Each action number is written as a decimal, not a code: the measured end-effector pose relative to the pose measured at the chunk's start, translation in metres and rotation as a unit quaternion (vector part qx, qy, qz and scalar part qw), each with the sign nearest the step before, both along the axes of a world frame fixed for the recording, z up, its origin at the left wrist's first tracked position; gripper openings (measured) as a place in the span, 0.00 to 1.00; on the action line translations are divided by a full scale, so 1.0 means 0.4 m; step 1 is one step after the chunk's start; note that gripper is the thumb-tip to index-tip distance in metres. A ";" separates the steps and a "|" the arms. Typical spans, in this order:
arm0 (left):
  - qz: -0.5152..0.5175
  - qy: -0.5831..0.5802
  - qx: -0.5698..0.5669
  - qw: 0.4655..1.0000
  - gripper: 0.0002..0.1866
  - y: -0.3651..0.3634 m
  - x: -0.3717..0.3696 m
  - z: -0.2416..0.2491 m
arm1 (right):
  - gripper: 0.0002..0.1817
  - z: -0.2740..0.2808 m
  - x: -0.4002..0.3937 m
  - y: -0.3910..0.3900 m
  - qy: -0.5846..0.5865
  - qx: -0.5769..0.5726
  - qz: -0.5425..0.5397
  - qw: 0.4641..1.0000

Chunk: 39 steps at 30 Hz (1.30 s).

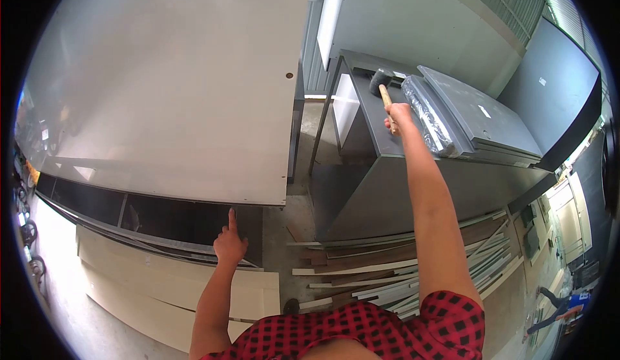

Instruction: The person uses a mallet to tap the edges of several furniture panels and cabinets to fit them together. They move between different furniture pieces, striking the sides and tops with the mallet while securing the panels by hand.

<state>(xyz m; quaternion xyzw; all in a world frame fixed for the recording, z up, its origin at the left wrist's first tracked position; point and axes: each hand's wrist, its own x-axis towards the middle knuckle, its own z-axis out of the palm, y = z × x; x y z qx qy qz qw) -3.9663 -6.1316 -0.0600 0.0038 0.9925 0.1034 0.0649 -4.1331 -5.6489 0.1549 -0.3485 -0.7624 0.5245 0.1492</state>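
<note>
A mallet (382, 83) with a black head and a pale wooden handle is in my right hand (398, 118), its fingers wrapped round the handle. The mallet's head is over the top of a grey cabinet (368, 105), beside plastic-wrapped grey panels (429, 117). My left hand (230, 244) has its index finger stretched out, the tip at the lower edge of a large light-grey panel (174, 95). Below that panel lies a dark open compartment (177, 221). Nothing shows in my left hand.
Long strips of board (413, 269) lie on the floor in front of me. Cream panels (142, 269) are stacked at the lower left. More grey panels (484, 111) rest on the cabinet. At the far lower right is a person in blue (579, 303).
</note>
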 end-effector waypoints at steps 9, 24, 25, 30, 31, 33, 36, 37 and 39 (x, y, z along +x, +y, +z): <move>0.000 0.025 0.001 1.000 0.55 -0.003 -0.003 -0.021 | 0.12 -0.028 0.056 -0.044 0.051 0.010 0.047 0.998; -0.083 0.089 0.485 0.866 0.38 0.268 0.269 -0.033 | 0.17 -0.206 0.787 -0.267 0.022 -0.035 0.236 0.971; -0.077 -0.031 0.558 0.825 0.37 0.299 0.294 -0.012 | 0.17 -0.236 0.812 -0.286 0.019 -0.044 0.264 0.963; 0.013 -0.221 0.774 0.593 0.35 0.362 0.404 0.088 | 0.17 -0.298 0.845 -0.435 -0.011 -0.045 0.375 0.926; 0.037 -0.197 0.813 0.546 0.35 0.367 0.413 0.092 | 0.17 -0.307 0.835 -0.471 0.006 -0.047 0.415 0.909; 0.077 -0.133 0.845 0.512 0.31 0.370 0.422 0.104 | 0.16 -0.336 0.818 -0.539 0.024 -0.049 0.454 0.889; 0.161 -0.050 0.874 0.455 0.23 0.350 0.398 0.088 | 0.16 -0.406 0.788 -0.620 0.018 -0.051 0.487 0.872; 0.206 -0.030 0.876 0.434 0.19 0.338 0.383 0.075 | 0.16 -0.430 0.778 -0.644 0.063 -0.005 0.496 0.866; 0.228 -0.013 0.878 0.421 0.17 0.314 0.364 0.058 | 0.16 -0.435 0.763 -0.681 0.110 0.043 0.506 0.854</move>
